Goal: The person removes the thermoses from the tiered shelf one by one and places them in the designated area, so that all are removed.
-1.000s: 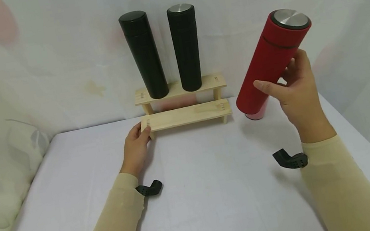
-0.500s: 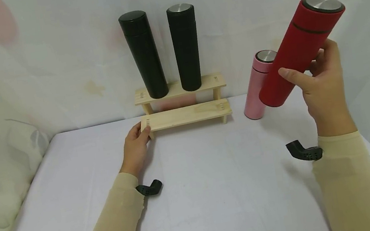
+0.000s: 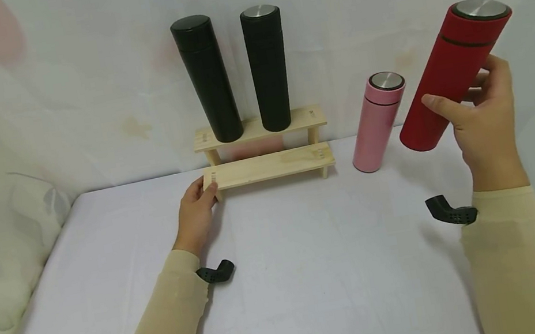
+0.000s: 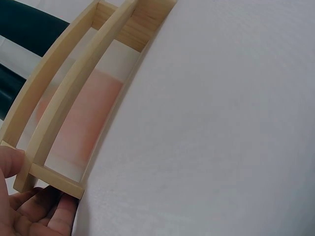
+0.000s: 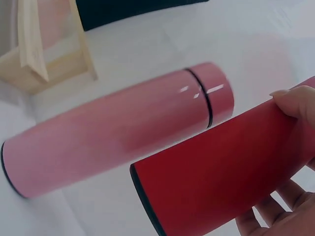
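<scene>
red flask (image 3: 453, 70) in right fingers (image 5: 270, 210), wooden stand (image 3: 262, 169) with illegible marks (image 3: 321, 153)

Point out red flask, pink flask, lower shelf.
Red flask (image 3: 449, 74): head view, mid-body, above the thumb.
Pink flask (image 5: 118, 130): right wrist view, middle of its side.
Lower shelf (image 3: 268, 168): head view, bare top of the board.

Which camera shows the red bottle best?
The head view: it shows the red bottle from its shiny lid to its bottom. The right wrist view shows its lower part up close, but cuts off the lid. The left wrist view doesn't show it.
</scene>
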Available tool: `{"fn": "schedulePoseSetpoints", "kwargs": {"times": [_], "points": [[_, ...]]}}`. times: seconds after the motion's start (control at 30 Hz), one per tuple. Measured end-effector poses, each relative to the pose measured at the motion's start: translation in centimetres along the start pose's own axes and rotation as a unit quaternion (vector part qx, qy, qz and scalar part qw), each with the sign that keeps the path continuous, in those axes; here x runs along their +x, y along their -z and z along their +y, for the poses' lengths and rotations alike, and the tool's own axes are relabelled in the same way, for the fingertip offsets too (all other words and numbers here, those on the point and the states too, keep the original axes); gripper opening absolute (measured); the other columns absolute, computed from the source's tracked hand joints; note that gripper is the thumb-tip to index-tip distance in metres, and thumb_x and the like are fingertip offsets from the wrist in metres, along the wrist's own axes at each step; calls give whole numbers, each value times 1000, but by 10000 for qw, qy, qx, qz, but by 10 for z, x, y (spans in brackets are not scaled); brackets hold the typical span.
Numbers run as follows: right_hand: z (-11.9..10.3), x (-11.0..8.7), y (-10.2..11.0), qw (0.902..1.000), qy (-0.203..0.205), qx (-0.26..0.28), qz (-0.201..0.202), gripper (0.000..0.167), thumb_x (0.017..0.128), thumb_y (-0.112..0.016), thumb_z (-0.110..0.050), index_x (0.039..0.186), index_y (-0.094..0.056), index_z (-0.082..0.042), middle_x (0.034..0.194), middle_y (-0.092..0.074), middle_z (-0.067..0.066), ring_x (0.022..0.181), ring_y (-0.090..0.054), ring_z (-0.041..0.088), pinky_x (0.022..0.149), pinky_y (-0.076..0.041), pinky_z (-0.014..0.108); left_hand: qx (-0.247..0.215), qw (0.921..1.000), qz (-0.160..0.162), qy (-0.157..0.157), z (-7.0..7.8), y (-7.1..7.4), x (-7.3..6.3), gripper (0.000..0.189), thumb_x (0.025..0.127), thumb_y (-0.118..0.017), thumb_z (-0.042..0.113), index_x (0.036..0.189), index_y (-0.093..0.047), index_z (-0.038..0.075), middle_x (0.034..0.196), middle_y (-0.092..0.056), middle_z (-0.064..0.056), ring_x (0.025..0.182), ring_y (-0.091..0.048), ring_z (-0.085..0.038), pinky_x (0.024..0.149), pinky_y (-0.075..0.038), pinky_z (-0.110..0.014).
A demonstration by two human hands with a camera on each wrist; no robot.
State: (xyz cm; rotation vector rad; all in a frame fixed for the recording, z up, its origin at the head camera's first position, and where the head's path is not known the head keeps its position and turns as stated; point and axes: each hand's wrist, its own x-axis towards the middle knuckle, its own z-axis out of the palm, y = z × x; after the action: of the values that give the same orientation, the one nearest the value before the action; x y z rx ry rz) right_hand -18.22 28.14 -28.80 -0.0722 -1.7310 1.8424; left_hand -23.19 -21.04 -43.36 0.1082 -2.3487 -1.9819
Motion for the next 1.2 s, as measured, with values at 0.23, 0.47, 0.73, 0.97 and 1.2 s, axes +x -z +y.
{"fn": "schedulePoseSetpoints", "kwargs": {"times": [0.23, 0.47, 0.73, 0.97, 1.2], "points": [[17, 7, 9, 9984, -274, -458, 184, 78, 85, -92, -4, 151, -56, -25, 132, -56, 3, 110, -57, 17, 88, -53, 25, -67, 10000, -18, -16, -1, 0, 0, 65, 114, -61, 33, 166, -39, -2, 159, -53, -18, 141, -56, -23, 116, -47, -33], [40, 16, 17, 9930, -517, -1056, 151, 78, 90, -89, -10, 156, -51, -31, 134, -54, -1, 115, -54, 14, 91, -51, 29, 16, 10000, 1, -14, 1, 0, -1, 66, 115, -59, 33, 166, -38, -2, 159, -53, -19, 142, -55, -24, 116, -47, -33], [64, 20, 23, 9775, -945, -1887, -32, 81, 99, -84, -25, 164, -38, -39, 143, -48, -6, 125, -49, 11, 104, -51, 36, -258, 9996, -51, -102, 2, -1, 1, 62, 115, -58, 26, 165, -37, -5, 157, -53, -22, 142, -55, -28, 117, -47, -33], [82, 23, 30, 9758, -1125, -1873, 0, 80, 99, -84, -28, 164, -38, -40, 143, -47, -6, 123, -49, 11, 106, -52, 35, -215, 9997, -48, -110, 2, -1, 0, 63, 115, -59, 27, 165, -37, -6, 157, -53, -22, 142, -55, -27, 117, -47, -33], [95, 24, 31, 9720, -1165, -2039, -117, 81, 101, -82, -33, 166, -34, -41, 146, -45, -6, 126, -47, 11, 107, -52, 38, -216, 9997, -24, -83, 2, -1, 0, 63, 115, -59, 27, 165, -38, -5, 157, -54, -22, 141, -56, -27, 116, -48, -33]]}}
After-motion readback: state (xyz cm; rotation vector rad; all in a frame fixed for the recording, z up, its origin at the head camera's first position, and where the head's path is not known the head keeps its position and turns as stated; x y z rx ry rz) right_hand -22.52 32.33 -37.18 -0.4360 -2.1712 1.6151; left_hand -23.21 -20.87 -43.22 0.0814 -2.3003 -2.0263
